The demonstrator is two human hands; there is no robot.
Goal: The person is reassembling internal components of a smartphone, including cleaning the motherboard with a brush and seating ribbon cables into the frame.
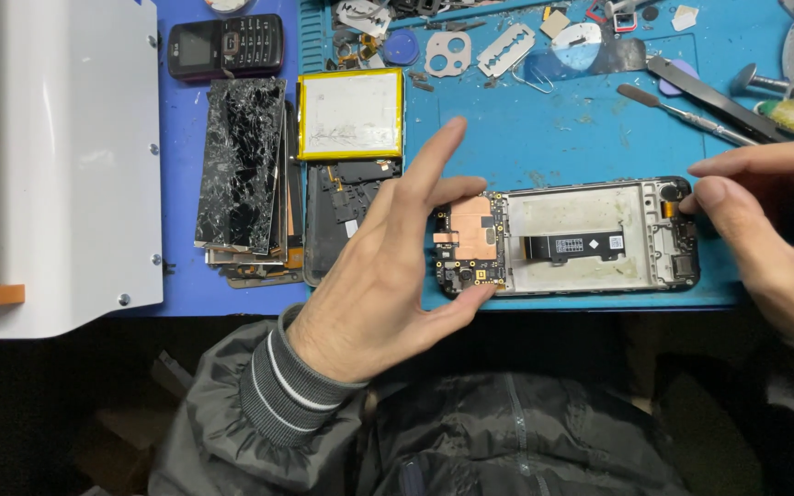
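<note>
At the far left a white machine housing sits on the desk, beside a stack of shattered phone screens and a yellow-edged battery. The left hand is spread wide, thumb and fingers touching the left end of the opened phone frame. The frame lies flat near the front edge of the blue mat, its long axis running left to right, circuit board and copper shield at the left end. Its shallow middle bay holds a black flex cable. The right hand pinches narrowly at the frame's right end, holding nothing visible.
</note>
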